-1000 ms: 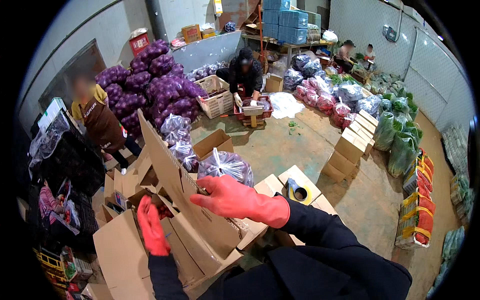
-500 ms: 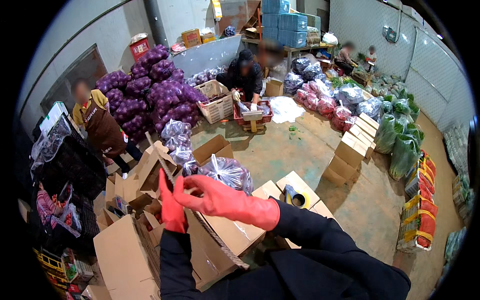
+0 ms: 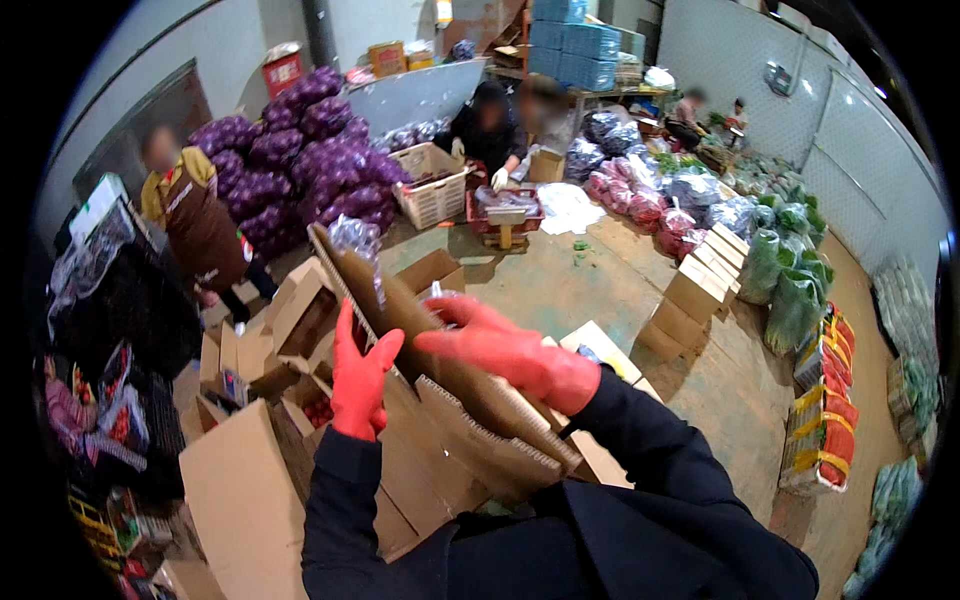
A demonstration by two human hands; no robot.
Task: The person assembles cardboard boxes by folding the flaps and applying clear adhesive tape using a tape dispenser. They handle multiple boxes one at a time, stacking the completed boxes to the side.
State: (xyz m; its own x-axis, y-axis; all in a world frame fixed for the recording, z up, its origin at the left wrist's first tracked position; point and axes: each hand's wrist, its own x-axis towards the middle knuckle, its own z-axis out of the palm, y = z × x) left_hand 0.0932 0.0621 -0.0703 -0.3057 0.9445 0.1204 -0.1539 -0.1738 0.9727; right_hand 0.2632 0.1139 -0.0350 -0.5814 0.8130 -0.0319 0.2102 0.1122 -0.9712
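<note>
A partly unfolded brown cardboard box (image 3: 478, 415) slants in front of me, its long corrugated edges spread apart. My left hand (image 3: 360, 385), in a red rubber glove, takes the box's left edge between thumb and upright fingers. My right hand (image 3: 520, 355), in a matching glove and slightly blurred, lies across the upper panel with fingers stretched out. What its thumb touches is hidden. Below and left of the box stands another large brown carton (image 3: 240, 500).
Open cartons (image 3: 305, 320), one with red produce, stand left. Purple net sacks (image 3: 300, 180) pile up behind them. A person in a brown apron (image 3: 200, 225) stands left; a gloved person (image 3: 488, 130) works at a red crate. Small cartons (image 3: 690, 290) and bagged greens (image 3: 795, 300) line the right.
The flat cardboard has spread into separate panels. My right hand has moved right, away from my left hand, which has shifted slightly down and right.
</note>
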